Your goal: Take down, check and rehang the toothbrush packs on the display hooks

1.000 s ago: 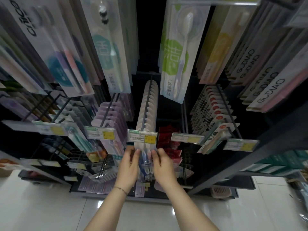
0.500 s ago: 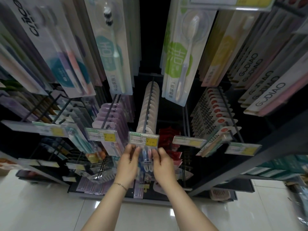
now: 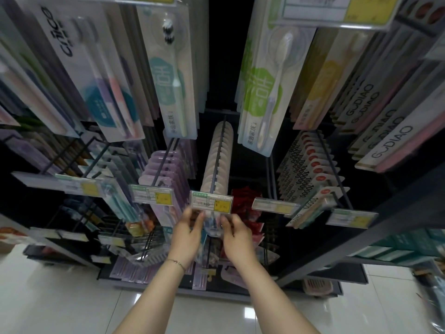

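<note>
**A:** Toothbrush pack [image 3: 213, 226]: has anything changed in the last second?

**B:** Hardly. Both hands have crept up a little, and their fingertips are now just under the price tag [image 3: 212, 201]. The pack still seems to hang at the front of its display hook [image 3: 218, 153].

**A:** So which step is this?

**B:** Taking down or rehanging, I cannot tell which. I'd judge the pack isn't free of the hook yet.

**A:** And the hands?

**B:** The left hand [image 3: 186, 237] pinches the pack's left edge and the right hand [image 3: 237, 238] curls onto its right edge. They are close together with the pack between them. Blur hides how firm the grip is.

**A:** Where exactly is it?

**B:** Between the fingertips, just beyond both palms, directly below the tag.
</note>
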A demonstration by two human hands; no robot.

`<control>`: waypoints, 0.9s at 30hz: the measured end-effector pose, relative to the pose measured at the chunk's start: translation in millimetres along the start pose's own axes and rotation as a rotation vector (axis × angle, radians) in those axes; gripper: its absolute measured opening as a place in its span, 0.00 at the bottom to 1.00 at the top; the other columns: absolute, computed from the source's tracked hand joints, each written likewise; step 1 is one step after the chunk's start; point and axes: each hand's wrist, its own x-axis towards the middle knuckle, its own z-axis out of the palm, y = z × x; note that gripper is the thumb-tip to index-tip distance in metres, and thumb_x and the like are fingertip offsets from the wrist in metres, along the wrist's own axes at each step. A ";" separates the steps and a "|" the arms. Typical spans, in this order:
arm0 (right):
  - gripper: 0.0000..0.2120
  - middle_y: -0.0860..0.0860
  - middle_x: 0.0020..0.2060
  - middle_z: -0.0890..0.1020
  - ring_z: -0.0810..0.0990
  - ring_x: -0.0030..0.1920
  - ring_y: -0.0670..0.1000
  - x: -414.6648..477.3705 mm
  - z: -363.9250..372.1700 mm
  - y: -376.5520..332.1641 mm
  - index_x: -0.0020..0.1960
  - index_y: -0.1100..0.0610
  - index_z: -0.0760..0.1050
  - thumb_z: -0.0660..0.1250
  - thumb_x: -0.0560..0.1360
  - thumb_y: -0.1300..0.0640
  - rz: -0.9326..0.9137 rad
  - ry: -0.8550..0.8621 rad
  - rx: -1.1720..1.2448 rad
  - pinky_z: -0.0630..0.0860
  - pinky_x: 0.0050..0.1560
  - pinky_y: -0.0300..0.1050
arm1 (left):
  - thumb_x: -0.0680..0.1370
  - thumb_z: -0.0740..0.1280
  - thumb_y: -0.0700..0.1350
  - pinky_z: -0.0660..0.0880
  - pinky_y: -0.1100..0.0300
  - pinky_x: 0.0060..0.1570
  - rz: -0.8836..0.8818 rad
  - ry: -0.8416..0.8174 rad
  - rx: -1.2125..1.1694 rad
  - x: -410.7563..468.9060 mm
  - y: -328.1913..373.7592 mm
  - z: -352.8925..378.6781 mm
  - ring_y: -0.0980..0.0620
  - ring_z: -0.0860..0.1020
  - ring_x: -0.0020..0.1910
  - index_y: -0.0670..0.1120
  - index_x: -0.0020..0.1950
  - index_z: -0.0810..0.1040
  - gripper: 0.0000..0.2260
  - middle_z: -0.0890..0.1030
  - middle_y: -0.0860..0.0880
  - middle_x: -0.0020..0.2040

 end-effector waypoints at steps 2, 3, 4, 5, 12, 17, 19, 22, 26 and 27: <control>0.09 0.48 0.44 0.81 0.78 0.45 0.43 -0.5 2.8 4.7 0.49 0.53 0.75 0.59 0.81 0.49 -0.007 0.024 -0.034 0.70 0.42 0.35 | 0.81 0.61 0.45 0.73 0.65 0.47 0.009 0.006 0.018 -1.5 -1.0 -0.5 0.57 0.79 0.49 0.53 0.50 0.73 0.04 0.81 0.55 0.47; 0.10 0.50 0.43 0.81 0.79 0.44 0.45 -1.0 4.2 7.1 0.48 0.54 0.74 0.59 0.81 0.50 -0.009 0.037 -0.046 0.70 0.42 0.38 | 0.81 0.61 0.45 0.73 0.65 0.46 0.012 0.009 0.025 -2.4 -0.9 -0.7 0.56 0.79 0.48 0.53 0.49 0.73 0.04 0.80 0.54 0.47; 0.11 0.50 0.42 0.81 0.78 0.43 0.46 -1.9 5.2 9.1 0.47 0.55 0.74 0.59 0.81 0.50 -0.011 0.048 -0.053 0.70 0.42 0.40 | 0.81 0.61 0.45 0.73 0.65 0.46 0.015 0.012 0.031 -3.0 -1.0 -0.8 0.56 0.79 0.48 0.54 0.48 0.73 0.05 0.80 0.54 0.47; 0.10 0.50 0.42 0.80 0.78 0.43 0.46 -3.0 5.9 10.4 0.47 0.54 0.74 0.59 0.81 0.50 -0.013 0.055 -0.058 0.70 0.41 0.39 | 0.81 0.61 0.44 0.73 0.65 0.46 0.022 0.016 0.034 -4.0 0.0 -1.1 0.56 0.79 0.48 0.55 0.48 0.73 0.06 0.80 0.54 0.47; 0.10 0.48 0.38 0.80 0.79 0.40 0.44 -8.7 6.2 5.6 0.45 0.53 0.74 0.59 0.81 0.50 -0.048 0.093 -0.043 0.72 0.41 0.37 | 0.81 0.62 0.44 0.72 0.71 0.42 0.053 0.055 -0.009 -7.4 8.4 -1.4 0.57 0.79 0.44 0.52 0.45 0.73 0.06 0.81 0.52 0.43; 0.13 0.49 0.35 0.79 0.78 0.36 0.44 -6.3 3.0 -0.1 0.43 0.54 0.73 0.58 0.81 0.49 -0.045 0.089 -0.104 0.68 0.34 0.31 | 0.81 0.61 0.42 0.70 0.75 0.37 0.045 0.067 -0.002 -3.7 14.3 -4.3 0.60 0.77 0.39 0.54 0.44 0.70 0.09 0.79 0.54 0.38; 0.13 0.50 0.35 0.80 0.78 0.36 0.45 -3.6 0.3 -1.4 0.43 0.55 0.74 0.58 0.81 0.50 -0.034 0.074 -0.103 0.68 0.34 0.32 | 0.81 0.61 0.41 0.70 0.74 0.38 0.043 0.060 -0.006 -1.5 14.4 -4.4 0.61 0.77 0.40 0.56 0.45 0.71 0.10 0.79 0.56 0.40; 0.13 0.51 0.36 0.81 0.77 0.35 0.44 0.5 -1.0 -0.9 0.44 0.57 0.76 0.59 0.81 0.51 -0.003 0.048 -0.044 0.70 0.35 0.35 | 0.81 0.61 0.40 0.72 0.67 0.43 0.024 0.052 -0.016 2.3 10.8 -2.5 0.59 0.78 0.43 0.55 0.50 0.73 0.09 0.79 0.58 0.43; 0.13 0.49 0.35 0.80 0.76 0.34 0.39 1.2 2.1 2.5 0.43 0.56 0.74 0.58 0.82 0.52 -0.003 0.032 -0.021 0.70 0.35 0.33 | 0.81 0.61 0.39 0.74 0.65 0.47 0.029 0.035 -0.032 3.7 5.8 -2.6 0.59 0.79 0.47 0.56 0.50 0.73 0.10 0.80 0.58 0.46; 0.12 0.48 0.36 0.80 0.77 0.35 0.39 1.1 2.3 2.3 0.43 0.55 0.73 0.58 0.82 0.52 -0.002 0.029 -0.009 0.70 0.36 0.32 | 0.81 0.61 0.40 0.74 0.65 0.47 0.033 0.030 -0.029 3.3 5.8 -3.0 0.59 0.79 0.47 0.57 0.49 0.73 0.11 0.80 0.58 0.46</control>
